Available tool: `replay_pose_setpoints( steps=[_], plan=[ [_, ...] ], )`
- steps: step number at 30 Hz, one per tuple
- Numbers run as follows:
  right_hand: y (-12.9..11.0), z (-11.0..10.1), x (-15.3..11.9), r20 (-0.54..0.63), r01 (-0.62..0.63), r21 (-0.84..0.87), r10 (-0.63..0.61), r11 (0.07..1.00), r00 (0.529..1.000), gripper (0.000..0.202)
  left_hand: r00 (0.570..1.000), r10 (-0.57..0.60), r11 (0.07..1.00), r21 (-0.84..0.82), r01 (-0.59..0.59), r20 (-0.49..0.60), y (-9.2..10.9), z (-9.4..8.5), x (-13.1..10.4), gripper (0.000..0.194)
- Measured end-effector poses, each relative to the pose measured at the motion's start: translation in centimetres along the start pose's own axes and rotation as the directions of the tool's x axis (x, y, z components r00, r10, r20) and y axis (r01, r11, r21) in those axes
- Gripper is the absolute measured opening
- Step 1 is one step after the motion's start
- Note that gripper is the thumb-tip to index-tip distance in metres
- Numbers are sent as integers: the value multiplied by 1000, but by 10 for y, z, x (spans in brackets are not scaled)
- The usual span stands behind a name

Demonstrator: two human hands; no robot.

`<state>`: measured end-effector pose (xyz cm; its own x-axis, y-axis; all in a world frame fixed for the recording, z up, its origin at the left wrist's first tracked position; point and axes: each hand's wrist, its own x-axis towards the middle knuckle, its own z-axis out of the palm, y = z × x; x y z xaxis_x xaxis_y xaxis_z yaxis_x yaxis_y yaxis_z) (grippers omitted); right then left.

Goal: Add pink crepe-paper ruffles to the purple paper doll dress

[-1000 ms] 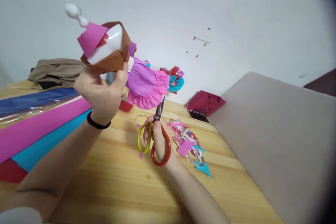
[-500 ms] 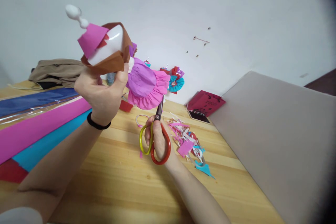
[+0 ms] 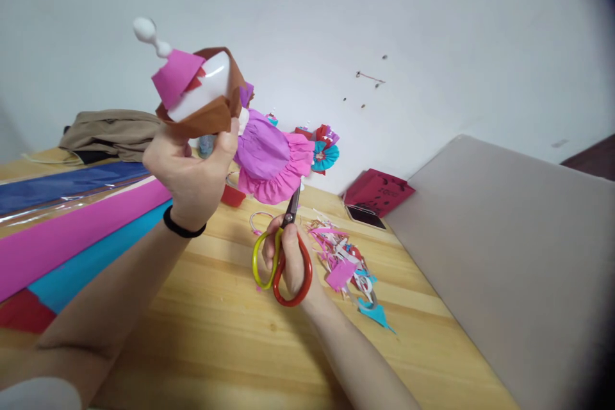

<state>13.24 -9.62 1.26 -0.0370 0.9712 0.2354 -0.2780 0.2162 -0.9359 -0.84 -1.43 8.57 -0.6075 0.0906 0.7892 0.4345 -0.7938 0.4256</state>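
Note:
Raised above the table's left side, my left hand (image 3: 189,170) is closed around the neck area of a paper doll (image 3: 264,146). The doll is tilted, with a white head, brown crepe paper hair, a pink hat topped by white knobs, and a purple dress with a ruffled pink hem. Lower and to the right, my right hand (image 3: 291,250) has its fingers in the handles of scissors (image 3: 289,218), one handle yellow, the other red. The dark blades point up at the hem's lower edge; whether they touch it I cannot tell.
Strips of coloured paper (image 3: 81,230) lie at the left, before a brown cloth (image 3: 110,134). Paper scraps (image 3: 343,262) cover the table right of the scissors. Behind them are a phone (image 3: 366,216) and a dark pink bag (image 3: 379,191). A grey panel (image 3: 519,256) borders the right side.
The doll and my left hand appear slightly further right and lower, while the background has shifted a little too. Both hands keep their hold.

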Motion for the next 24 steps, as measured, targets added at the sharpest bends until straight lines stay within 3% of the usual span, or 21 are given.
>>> replay_pose_setpoints(
  steps=[4,11,17,24],
  plan=[
    [2,-2,0,7,-9,45,8,999,1000,60,997,-64,997,50,62,40,3,-3,-1,28],
    [6,-11,2,113,27,64,-34,998,993,57,997,-58,995,81,54,49,5,-5,-1,26],
    [4,-9,2,80,43,71,-49,997,996,55,999,-28,998,55,26,30,1,-4,-1,26],
    [2,-6,3,49,9,18,-9,1000,999,60,990,-125,991,63,121,63,6,-4,-1,34]
  ],
)
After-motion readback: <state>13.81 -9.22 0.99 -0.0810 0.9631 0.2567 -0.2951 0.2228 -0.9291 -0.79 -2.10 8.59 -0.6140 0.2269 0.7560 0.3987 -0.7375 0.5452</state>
